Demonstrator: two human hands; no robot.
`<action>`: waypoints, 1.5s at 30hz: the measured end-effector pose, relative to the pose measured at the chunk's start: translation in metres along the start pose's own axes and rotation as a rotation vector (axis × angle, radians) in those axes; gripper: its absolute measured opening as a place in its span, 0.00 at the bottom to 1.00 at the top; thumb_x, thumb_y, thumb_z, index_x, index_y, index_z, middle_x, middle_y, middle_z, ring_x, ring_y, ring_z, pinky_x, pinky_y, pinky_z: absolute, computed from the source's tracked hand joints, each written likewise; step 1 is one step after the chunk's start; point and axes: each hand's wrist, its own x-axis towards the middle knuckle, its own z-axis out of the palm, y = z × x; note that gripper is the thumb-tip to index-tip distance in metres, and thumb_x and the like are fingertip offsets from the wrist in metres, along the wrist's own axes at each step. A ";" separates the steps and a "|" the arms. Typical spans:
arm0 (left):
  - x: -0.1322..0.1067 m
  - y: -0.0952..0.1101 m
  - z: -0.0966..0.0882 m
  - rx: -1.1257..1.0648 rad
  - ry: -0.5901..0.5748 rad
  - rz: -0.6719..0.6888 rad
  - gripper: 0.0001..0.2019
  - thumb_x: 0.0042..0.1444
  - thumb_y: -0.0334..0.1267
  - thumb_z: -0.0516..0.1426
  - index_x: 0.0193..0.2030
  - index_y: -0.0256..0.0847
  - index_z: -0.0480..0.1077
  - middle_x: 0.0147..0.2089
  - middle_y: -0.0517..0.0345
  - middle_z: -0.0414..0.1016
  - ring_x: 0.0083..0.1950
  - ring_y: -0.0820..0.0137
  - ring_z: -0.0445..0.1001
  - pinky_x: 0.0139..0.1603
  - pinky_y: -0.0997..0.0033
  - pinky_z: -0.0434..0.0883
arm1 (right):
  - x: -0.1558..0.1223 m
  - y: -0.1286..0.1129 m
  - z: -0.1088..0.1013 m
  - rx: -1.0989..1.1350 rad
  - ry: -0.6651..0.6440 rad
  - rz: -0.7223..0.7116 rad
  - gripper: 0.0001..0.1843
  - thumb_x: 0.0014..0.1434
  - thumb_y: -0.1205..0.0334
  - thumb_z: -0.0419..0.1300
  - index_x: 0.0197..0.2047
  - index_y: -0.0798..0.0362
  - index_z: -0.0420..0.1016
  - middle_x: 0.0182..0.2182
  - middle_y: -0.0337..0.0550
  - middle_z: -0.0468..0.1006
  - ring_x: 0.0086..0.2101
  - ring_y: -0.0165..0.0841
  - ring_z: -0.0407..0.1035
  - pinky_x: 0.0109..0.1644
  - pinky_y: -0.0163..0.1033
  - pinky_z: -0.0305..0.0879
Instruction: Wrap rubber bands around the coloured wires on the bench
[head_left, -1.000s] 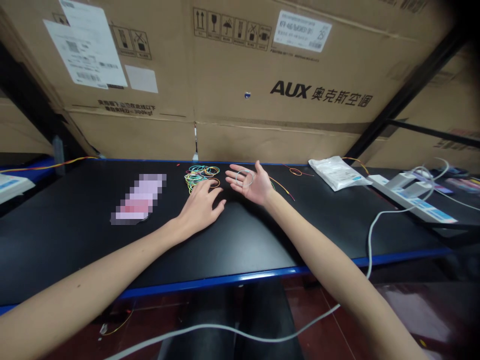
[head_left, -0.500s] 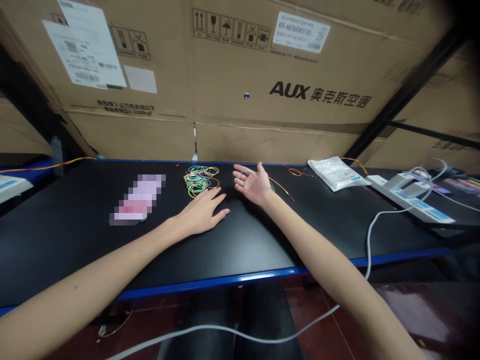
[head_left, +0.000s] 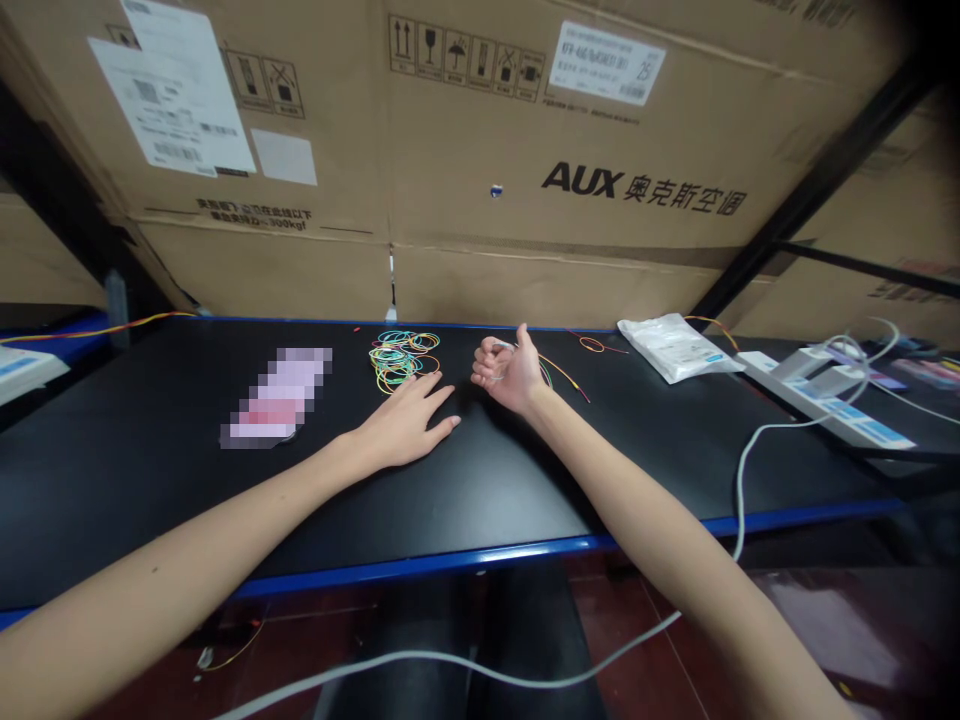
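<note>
My left hand [head_left: 409,425] lies palm down on the black table, fingers spread, with its fingertips at the near edge of a pile of coloured rubber bands [head_left: 405,352]. To the right, my right hand [head_left: 514,375] is turned palm up, its fingers curled in towards the palm. A pale rubber band [head_left: 504,346] shows at those fingers, mostly hidden by them. Behind the right wrist lie a green band and an orange string-like piece [head_left: 564,374], both partly covered. Another thin orange loop [head_left: 591,344] is farther back.
A blurred-out pinkish flat object [head_left: 281,395] lies on the left of the table [head_left: 480,500]. At the right are a white plastic packet [head_left: 675,347] and a power strip [head_left: 847,410] with plugs and a grey cable [head_left: 742,480]. A large cardboard box [head_left: 450,220] stands behind.
My right hand's fingers have curled inwards over the pale rubber band, having been stretched out before. My left hand has stayed in place.
</note>
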 end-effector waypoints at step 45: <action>0.018 0.016 -0.025 -1.956 0.038 -0.517 0.22 0.69 0.45 0.42 0.42 0.34 0.72 0.45 0.42 0.77 0.46 0.61 0.78 0.52 0.58 0.73 | -0.017 0.029 0.013 -1.420 -0.242 -0.753 0.43 0.57 0.55 0.63 0.70 0.50 0.49 0.59 0.56 0.71 0.62 0.47 0.61 0.65 0.58 0.57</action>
